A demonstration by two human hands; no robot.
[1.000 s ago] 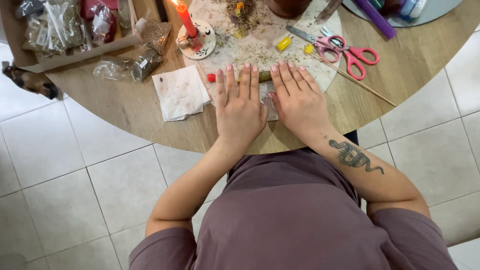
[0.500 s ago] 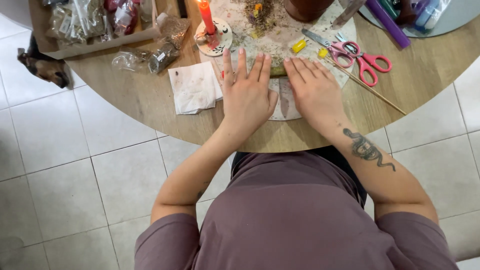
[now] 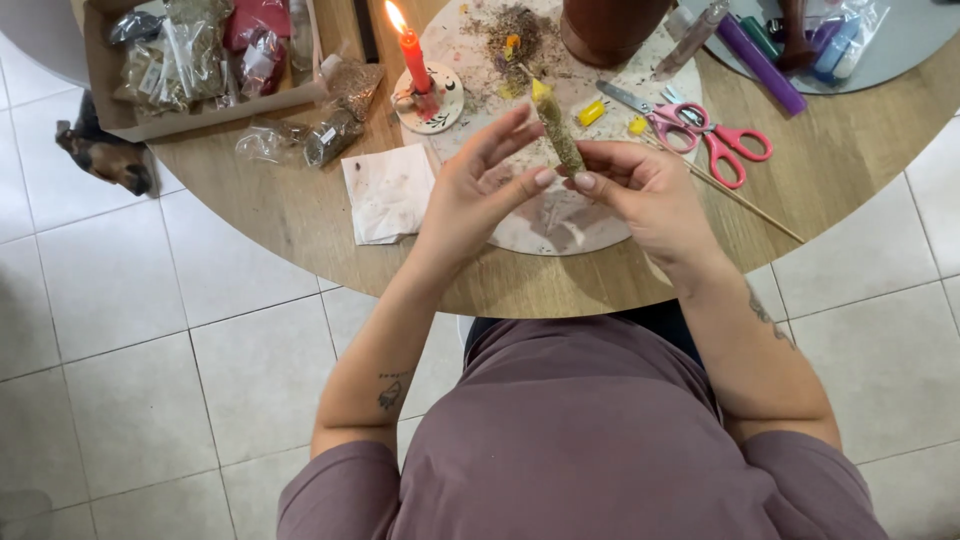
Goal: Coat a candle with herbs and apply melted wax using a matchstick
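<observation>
My right hand (image 3: 640, 190) pinches herb-coated candle (image 3: 557, 128) at lower end, raised above round mat (image 3: 560, 225). Left hand (image 3: 478, 190) fingers spread, thumb touching candle base. Risk: loose herbs flake off; lit red candle (image 3: 413, 50) beyond mat close, could scorch.

Far left on the table, a shallow cardboard box (image 3: 200, 105) holds clear bags (image 3: 175, 50) of dried greenish herbs and a red packet (image 3: 255, 20). Two more clear herb bags (image 3: 320, 130) lie just right of it.

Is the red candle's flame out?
No, the tall red candle on the round holder shows a bright flame at its top.
</observation>
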